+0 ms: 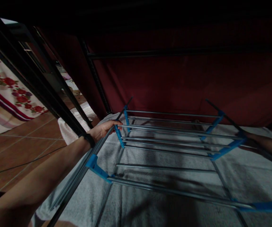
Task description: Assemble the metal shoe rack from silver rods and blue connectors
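Observation:
A shoe rack (164, 169) of thin grey metal tubes with blue plastic brackets stands partly assembled on a grey cloth. My left hand (109, 127) is closed around the left side pole at a blue bracket (118, 135), its thumb and fingers at the joint. On the far side, my right hand (251, 143) grips the right side of the rack near another blue bracket (230, 149); the pole and shadow hide most of its fingers. Several loose grey tubes (76, 176) lie alongside the left pole, below my left forearm.
Beneath the rack spreads the grey cloth (84, 205). A dark metal frame (43, 85) rises at left, and a dark red panel (174, 82) closes off the back. Brown floor tiles (27, 142), a black cable (24, 163) and a floral cloth (10, 85) are at left.

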Available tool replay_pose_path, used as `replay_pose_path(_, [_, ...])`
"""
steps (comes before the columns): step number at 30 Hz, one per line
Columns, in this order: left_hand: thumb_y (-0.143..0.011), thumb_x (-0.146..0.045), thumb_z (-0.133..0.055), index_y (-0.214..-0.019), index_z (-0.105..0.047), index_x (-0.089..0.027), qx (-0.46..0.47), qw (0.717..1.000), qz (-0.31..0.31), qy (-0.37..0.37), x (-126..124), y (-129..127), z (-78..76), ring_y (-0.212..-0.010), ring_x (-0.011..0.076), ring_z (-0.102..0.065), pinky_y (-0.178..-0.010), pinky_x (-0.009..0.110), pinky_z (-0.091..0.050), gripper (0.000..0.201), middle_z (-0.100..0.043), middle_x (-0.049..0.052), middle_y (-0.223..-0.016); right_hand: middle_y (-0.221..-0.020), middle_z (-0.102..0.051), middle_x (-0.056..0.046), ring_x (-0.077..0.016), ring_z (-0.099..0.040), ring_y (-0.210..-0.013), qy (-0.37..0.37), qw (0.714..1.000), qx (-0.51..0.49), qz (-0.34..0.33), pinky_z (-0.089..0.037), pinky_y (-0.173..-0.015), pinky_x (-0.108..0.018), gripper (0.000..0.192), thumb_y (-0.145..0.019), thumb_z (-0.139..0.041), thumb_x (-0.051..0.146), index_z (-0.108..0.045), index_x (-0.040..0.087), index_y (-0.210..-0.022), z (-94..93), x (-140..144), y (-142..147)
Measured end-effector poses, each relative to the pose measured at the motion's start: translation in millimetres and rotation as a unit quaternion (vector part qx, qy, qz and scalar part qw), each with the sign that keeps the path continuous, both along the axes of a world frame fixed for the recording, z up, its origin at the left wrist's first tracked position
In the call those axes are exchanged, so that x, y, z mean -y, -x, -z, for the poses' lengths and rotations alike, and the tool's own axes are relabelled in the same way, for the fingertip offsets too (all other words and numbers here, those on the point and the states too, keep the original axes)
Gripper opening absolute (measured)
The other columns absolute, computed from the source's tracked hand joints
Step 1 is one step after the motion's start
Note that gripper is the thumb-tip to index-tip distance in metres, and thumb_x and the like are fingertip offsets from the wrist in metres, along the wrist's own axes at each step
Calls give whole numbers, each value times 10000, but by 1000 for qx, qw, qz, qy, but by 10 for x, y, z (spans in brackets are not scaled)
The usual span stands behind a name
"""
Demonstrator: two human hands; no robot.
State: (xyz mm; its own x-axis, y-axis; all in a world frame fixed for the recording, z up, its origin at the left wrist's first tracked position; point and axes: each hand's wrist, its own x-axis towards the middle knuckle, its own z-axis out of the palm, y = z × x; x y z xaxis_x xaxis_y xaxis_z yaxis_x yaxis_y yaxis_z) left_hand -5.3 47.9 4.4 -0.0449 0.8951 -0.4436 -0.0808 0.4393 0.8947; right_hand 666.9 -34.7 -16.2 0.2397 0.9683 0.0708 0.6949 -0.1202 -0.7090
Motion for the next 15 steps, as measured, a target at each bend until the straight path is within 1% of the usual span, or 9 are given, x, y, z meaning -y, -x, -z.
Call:
replay_pose_path(1, [-648, -99, -785, -652, -656, -173, -1, 1000, 0, -7, 5, -9, 4, -487, 156, -650, -500, 239, -567, 149, -689, 47, -596, -1157, -776, -176, -351, -752, -1109, 33, 995, -88, 16, -639, -963, -461, 346, -886, -561, 468, -746, 247, -1077, 24, -8, 18])
replay_pose_path(2, [-646, -101, -778, -652, -652, -172, -2, 1000, -1, -12, 10, -17, 9, -484, 151, -643, -501, 236, -563, 146, -680, 43, -589, -1152, -775, -174, -349, -753, -1110, 59, 985, -161, 35, -630, -985, -471, 295, -860, -618, 435, -740, 237, -1042, 45, -17, 43])
replay_pose_path(3, [-646, -105, -772, -650, -646, -173, -2, 1000, 0, -15, 14, -24, 14, -482, 146, -635, -503, 233, -559, 143, -672, 39, -582, -1165, -769, -176, -349, -748, -1127, 73, 973, -210, 53, -613, -1013, -484, 256, -843, -656, 402, -732, 227, -1013, 61, -26, 69])
replay_pose_path(4, [-648, -109, -766, -643, -637, -174, -2, 1000, 0, -18, 17, -30, 19, -479, 141, -627, -504, 231, -555, 144, -663, 35, -576, -1175, -763, -180, -349, -744, -1140, 75, 968, -231, 69, -599, -1029, -492, 226, -838, -670, 379, -725, 219, -988, 73, -31, 92])
replay_pose_path(8, [-621, -91, -758, -594, -581, -192, -6, 1000, 2, -26, 18, -42, 21, -467, 132, -597, -481, 220, -516, 206, -622, 18, -535, -1192, -751, -202, -372, -715, -1205, 58, 961, -251, 105, -564, -1054, -511, 200, -835, -668, 350, -714, 209, -968, 110, -16, 116])
replay_pose_path(12, [-602, -87, -756, -582, -576, -195, -6, 1000, 7, -25, 33, -53, 2, -478, 142, -598, -488, 234, -520, 211, -616, 24, -535, -1259, -732, -200, -386, -681, -1268, 42, 964, -246, 89, -571, -1046, -482, 224, -819, -706, 375, -722, 232, -992, 177, 30, 58])
replay_pose_path(15, [-613, -101, -742, -578, -577, -198, -3, 1000, 16, -19, 57, -64, -13, -478, 149, -592, -494, 258, -532, 195, -615, 24, -542, -1333, -701, -191, -383, -630, -1341, 48, 965, -243, 90, -540, -1087, -485, 255, -822, -719, 382, -701, 235, -1030, 210, 40, 26])
